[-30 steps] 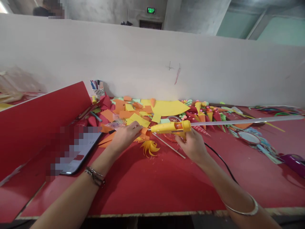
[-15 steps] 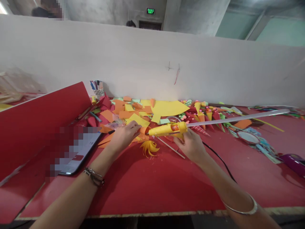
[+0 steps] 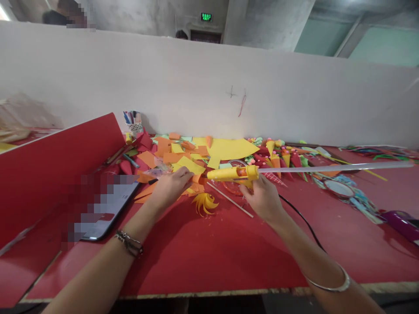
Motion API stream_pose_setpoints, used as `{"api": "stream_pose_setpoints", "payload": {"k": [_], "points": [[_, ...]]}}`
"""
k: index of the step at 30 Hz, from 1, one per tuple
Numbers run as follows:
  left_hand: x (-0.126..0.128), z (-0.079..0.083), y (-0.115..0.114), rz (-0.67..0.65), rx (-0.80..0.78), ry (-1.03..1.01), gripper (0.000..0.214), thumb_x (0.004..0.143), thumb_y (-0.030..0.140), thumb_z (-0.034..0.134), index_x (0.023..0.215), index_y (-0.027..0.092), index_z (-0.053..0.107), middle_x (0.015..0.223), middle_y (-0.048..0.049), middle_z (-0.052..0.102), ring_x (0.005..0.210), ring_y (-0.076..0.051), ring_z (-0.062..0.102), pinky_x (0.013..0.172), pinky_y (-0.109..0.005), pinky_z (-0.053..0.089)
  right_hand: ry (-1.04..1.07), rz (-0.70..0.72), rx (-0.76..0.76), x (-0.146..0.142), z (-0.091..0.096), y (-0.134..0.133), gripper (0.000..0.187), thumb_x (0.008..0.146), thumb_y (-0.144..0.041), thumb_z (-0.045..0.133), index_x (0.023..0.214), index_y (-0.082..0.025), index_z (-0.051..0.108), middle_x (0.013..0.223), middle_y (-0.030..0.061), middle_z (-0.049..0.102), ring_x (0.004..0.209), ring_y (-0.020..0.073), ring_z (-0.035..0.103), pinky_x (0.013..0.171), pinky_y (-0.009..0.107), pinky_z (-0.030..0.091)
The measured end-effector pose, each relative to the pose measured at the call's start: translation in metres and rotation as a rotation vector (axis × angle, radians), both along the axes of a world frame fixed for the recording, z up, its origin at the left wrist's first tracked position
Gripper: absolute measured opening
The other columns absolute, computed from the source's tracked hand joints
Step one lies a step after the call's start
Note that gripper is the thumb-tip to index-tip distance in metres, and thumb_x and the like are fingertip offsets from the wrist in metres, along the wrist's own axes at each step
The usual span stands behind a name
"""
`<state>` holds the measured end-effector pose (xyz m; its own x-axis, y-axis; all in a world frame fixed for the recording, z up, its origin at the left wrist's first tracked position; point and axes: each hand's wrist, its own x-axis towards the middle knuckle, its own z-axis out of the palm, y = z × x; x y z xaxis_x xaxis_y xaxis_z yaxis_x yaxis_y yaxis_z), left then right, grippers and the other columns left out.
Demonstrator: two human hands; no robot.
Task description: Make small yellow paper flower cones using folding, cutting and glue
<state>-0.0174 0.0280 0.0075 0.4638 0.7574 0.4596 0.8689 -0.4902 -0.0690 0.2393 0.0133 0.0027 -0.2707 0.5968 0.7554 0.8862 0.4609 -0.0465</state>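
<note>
My right hand [image 3: 264, 198] is wrapped round the handle of a yellow hot glue gun [image 3: 225, 174]. A long clear glue stick [image 3: 337, 167] sticks out of its back, and a black cord [image 3: 303, 218] runs down beside my forearm. The gun's nozzle points left at a small curled piece of orange paper [image 3: 197, 179], pinched in my left hand [image 3: 172, 185]. Whether nozzle and paper touch, I cannot tell. On the red table just below lies a yellow fringed paper curl [image 3: 205, 204]. A thin pale stick [image 3: 231, 199] rests under the gun.
Orange and yellow paper scraps [image 3: 157, 159] and a yellow sheet [image 3: 229, 150] lie behind my hands. Several small paper cones [image 3: 283, 159] are further right. A phone [image 3: 109, 211] lies left, beside a red board [image 3: 62, 170]. A pen cup [image 3: 133, 124] and purple tool [image 3: 401, 224] stand further out.
The glue gun has levelled out and its nozzle has shifted slightly right, while the far end of the glue stick has dipped. My left hand stays almost still with the orange paper.
</note>
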Motion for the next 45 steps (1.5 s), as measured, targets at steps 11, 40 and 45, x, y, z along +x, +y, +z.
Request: {"api": "stream_pose_setpoints", "payload": {"k": [11, 40, 45], "points": [[0.003, 0.003, -0.003, 0.006, -0.078, 0.072, 0.019, 0.085, 0.023, 0.041, 0.097, 0.019, 0.056, 0.085, -0.0030, 0.056, 0.065, -0.011, 0.056, 0.050, -0.020, 0.037, 0.057, 0.048, -0.037, -0.006, 0.000, -0.003, 0.019, 0.078, -0.022, 0.041, 0.096, -0.017, 0.047, 0.069, 0.0047, 0.056, 0.059, 0.0180, 0.054, 0.047, 0.026, 0.040], [-0.002, 0.004, -0.001, 0.080, -0.030, 0.033, 0.017, 0.083, 0.024, 0.043, 0.087, 0.016, 0.058, 0.088, -0.0049, 0.059, 0.071, -0.013, 0.057, 0.050, -0.020, 0.036, 0.017, -0.144, 0.003, 0.014, 0.005, 0.009, 0.025, 0.076, -0.031, 0.048, 0.094, -0.015, 0.050, 0.077, 0.0085, 0.060, 0.068, 0.0222, 0.058, 0.050, 0.028, 0.042], [-0.002, 0.003, -0.001, 0.110, -0.052, 0.029, 0.017, 0.082, 0.025, 0.045, 0.087, 0.016, 0.058, 0.089, -0.0048, 0.059, 0.072, -0.014, 0.058, 0.050, -0.020, 0.036, 0.118, -0.207, -0.080, 0.021, 0.011, 0.014, 0.034, 0.075, -0.041, 0.051, 0.096, -0.015, 0.051, 0.080, 0.0107, 0.062, 0.071, 0.0246, 0.059, 0.053, 0.030, 0.043]]}}
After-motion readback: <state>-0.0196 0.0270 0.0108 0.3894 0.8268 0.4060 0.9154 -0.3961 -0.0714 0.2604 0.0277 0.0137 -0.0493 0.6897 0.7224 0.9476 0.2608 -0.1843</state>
